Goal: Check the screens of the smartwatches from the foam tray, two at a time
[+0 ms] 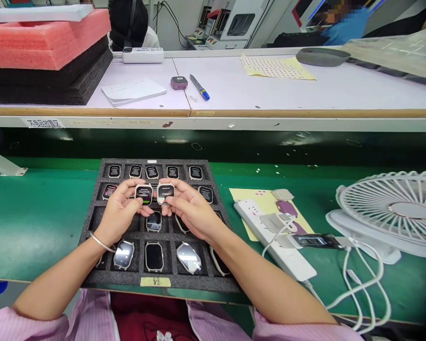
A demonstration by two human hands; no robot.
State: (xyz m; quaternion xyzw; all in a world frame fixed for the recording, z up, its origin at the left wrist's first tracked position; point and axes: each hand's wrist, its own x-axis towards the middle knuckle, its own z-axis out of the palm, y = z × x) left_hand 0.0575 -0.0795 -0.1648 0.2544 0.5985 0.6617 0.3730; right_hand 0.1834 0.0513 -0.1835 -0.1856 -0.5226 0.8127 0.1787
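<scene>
Above a dark foam tray (156,282), my left hand (119,208) grips a smartwatch case (144,194) by its edges, its screen lit with text and a green strip. Close beside it, my right hand (188,206) holds a second smartwatch case (165,191), also lit, with the thumb on the lower part of its screen. Several more watch cases lie in the tray's compartments. Those in the back row, such as one watch case (195,173), show lit text. In the front row one watch case (154,256) has a dark screen. My forearms hide parts of the tray.
Right of the tray lie a white power strip (255,222), a yellow sheet (236,194), cables (379,279) and a white fan (394,208). A raised shelf (220,94) behind carries a pen (199,87), a notepad (133,91) and stacked foam (49,42). Another person (351,23) is far right.
</scene>
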